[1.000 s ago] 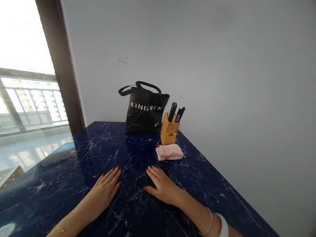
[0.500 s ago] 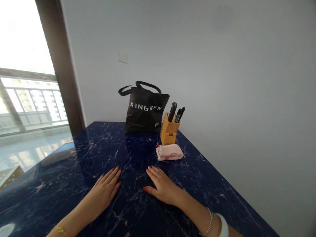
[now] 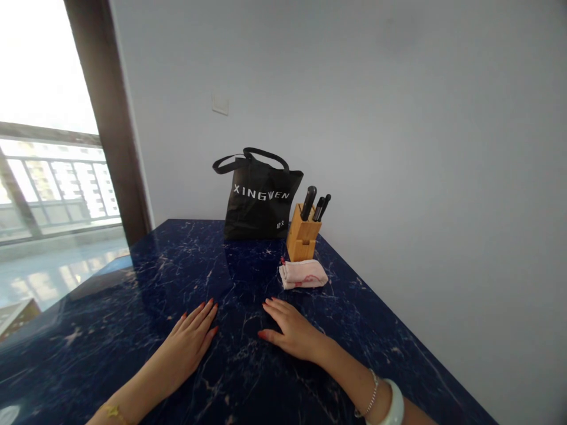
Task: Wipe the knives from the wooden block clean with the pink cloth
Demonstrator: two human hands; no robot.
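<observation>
The left hand and right hand lie flat on the blue marble tabletop, fingers spread, holding nothing; a folded cloth lies nearest, by the wooden knife block.

You're in a home, prob an apt kitchen: dark blue marble counter, bamboo knife block w/ black-handled knives, folded towel near it. Tote bag at far end, glazed balcony on left, high-rise outside.
</observation>
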